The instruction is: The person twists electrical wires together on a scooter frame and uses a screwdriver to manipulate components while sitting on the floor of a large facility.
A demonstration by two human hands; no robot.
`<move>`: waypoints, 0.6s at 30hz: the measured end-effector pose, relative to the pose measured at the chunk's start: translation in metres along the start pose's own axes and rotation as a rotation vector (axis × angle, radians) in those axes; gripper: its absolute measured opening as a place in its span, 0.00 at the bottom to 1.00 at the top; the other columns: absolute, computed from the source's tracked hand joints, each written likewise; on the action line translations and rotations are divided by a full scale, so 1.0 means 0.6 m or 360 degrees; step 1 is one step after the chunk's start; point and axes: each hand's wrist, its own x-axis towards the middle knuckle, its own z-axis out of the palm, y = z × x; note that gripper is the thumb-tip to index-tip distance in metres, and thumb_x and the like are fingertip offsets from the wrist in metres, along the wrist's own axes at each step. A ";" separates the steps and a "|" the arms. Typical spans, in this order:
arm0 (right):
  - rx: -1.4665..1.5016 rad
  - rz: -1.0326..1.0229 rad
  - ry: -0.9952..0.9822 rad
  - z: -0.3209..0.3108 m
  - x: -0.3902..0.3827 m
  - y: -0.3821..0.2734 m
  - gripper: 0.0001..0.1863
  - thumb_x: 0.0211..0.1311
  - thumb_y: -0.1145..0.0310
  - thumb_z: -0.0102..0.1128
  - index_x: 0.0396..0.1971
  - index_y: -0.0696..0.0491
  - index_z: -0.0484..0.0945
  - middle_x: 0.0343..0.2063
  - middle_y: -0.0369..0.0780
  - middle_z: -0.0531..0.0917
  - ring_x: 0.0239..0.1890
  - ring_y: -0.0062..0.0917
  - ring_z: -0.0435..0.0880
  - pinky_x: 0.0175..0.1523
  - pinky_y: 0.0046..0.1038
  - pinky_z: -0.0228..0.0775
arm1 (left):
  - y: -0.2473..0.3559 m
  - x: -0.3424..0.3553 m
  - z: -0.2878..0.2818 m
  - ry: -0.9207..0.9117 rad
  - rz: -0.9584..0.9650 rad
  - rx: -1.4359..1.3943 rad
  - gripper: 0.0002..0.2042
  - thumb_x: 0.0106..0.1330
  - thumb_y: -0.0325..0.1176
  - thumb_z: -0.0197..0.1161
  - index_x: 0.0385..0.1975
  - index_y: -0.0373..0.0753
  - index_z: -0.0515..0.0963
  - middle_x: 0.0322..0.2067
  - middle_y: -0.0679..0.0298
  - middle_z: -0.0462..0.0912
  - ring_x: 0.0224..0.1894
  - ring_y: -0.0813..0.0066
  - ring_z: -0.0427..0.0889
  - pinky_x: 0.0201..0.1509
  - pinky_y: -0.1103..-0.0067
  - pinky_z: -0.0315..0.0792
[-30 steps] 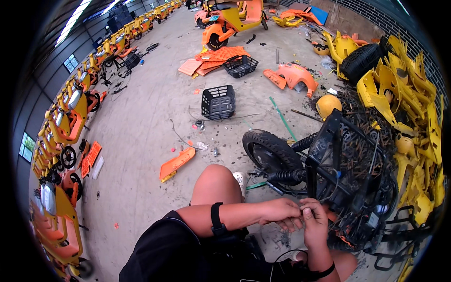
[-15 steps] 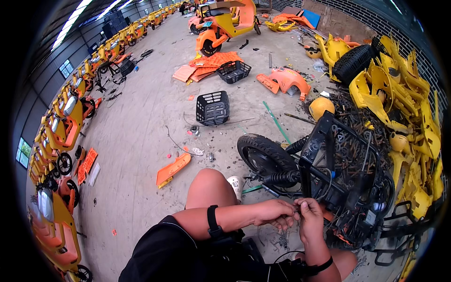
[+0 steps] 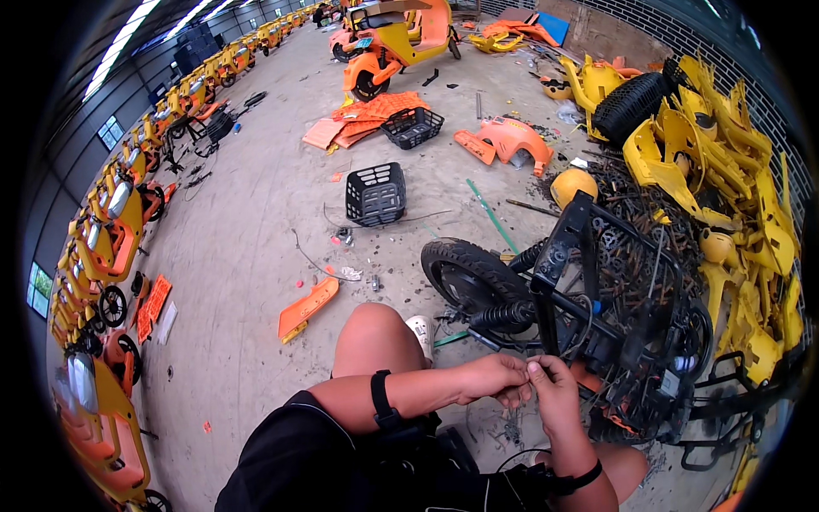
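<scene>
My left hand (image 3: 495,380) and my right hand (image 3: 554,388) meet at the lower middle right, their fingertips pinched together. What lies between them is too small or hidden to make out. Just beside them a stripped black scooter frame (image 3: 580,222) lies on the floor, with its wheel (image 3: 465,282), shock absorbers, wires and tubing. My bent knee (image 3: 375,337) is under my left forearm.
Behind the frame are a heap of dark metal parts (image 3: 623,196) and yellow body panels (image 3: 759,239). Ahead lie black baskets (image 3: 375,194), orange panels (image 3: 375,111) and a loose orange piece (image 3: 307,307). Rows of scooters (image 3: 111,239) line the left; another scooter (image 3: 401,43) stands ahead.
The whole view has shifted slightly, so things sit a little further left in the picture. My hands stay together beside the frame, with small finger movement.
</scene>
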 end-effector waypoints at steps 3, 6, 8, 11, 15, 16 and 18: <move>-0.0094 -0.0088 0.0054 -0.008 0.005 0.012 0.08 0.68 0.70 0.62 0.37 0.61 0.80 0.33 0.37 0.84 0.37 0.18 0.79 0.44 0.22 0.72 | -0.004 0.004 0.004 0.0045 0.0157 0.0238 0.11 0.77 0.36 0.50 0.40 0.36 0.75 0.34 0.65 0.83 0.30 0.79 0.81 0.35 0.81 0.75; -0.0261 -0.0141 0.0146 -0.005 0.006 0.020 0.08 0.67 0.70 0.62 0.35 0.61 0.80 0.28 0.37 0.83 0.33 0.18 0.79 0.40 0.24 0.72 | -0.013 0.007 0.016 0.0157 0.0282 0.0415 0.12 0.78 0.35 0.47 0.39 0.34 0.75 0.31 0.64 0.82 0.28 0.77 0.81 0.33 0.78 0.74; -0.0385 -0.0143 0.0215 0.002 0.008 0.020 0.08 0.67 0.70 0.61 0.33 0.61 0.80 0.25 0.37 0.83 0.30 0.18 0.78 0.38 0.24 0.71 | -0.010 0.011 0.016 0.0227 0.0258 0.0593 0.12 0.77 0.34 0.47 0.39 0.33 0.75 0.29 0.63 0.81 0.25 0.76 0.80 0.31 0.77 0.74; -0.0454 -0.0086 0.0288 0.006 0.017 0.030 0.09 0.67 0.70 0.60 0.31 0.61 0.79 0.22 0.37 0.81 0.27 0.18 0.77 0.35 0.25 0.70 | -0.015 0.028 0.013 0.0333 0.0219 0.0682 0.11 0.77 0.33 0.46 0.38 0.33 0.74 0.27 0.62 0.80 0.23 0.75 0.78 0.29 0.76 0.73; -0.0324 -0.0052 0.0314 0.004 0.048 0.072 0.10 0.68 0.69 0.59 0.30 0.60 0.78 0.21 0.36 0.80 0.25 0.17 0.76 0.32 0.25 0.68 | -0.032 0.062 0.001 0.0468 0.0192 0.0659 0.10 0.75 0.31 0.47 0.37 0.33 0.74 0.25 0.62 0.79 0.21 0.74 0.77 0.27 0.76 0.72; -0.0298 -0.0050 0.0315 0.009 0.050 0.073 0.10 0.68 0.69 0.59 0.29 0.60 0.78 0.21 0.36 0.80 0.25 0.17 0.76 0.32 0.25 0.68 | -0.037 0.064 -0.001 0.0500 0.0185 0.0644 0.10 0.75 0.31 0.47 0.37 0.34 0.74 0.25 0.62 0.79 0.21 0.74 0.77 0.27 0.76 0.72; -0.0183 -0.0015 0.0304 0.002 0.052 0.080 0.09 0.68 0.70 0.59 0.30 0.60 0.78 0.22 0.35 0.80 0.26 0.16 0.76 0.32 0.24 0.68 | -0.031 0.059 0.003 0.0468 0.0216 0.0677 0.10 0.75 0.31 0.48 0.37 0.34 0.74 0.25 0.62 0.79 0.22 0.75 0.77 0.28 0.77 0.72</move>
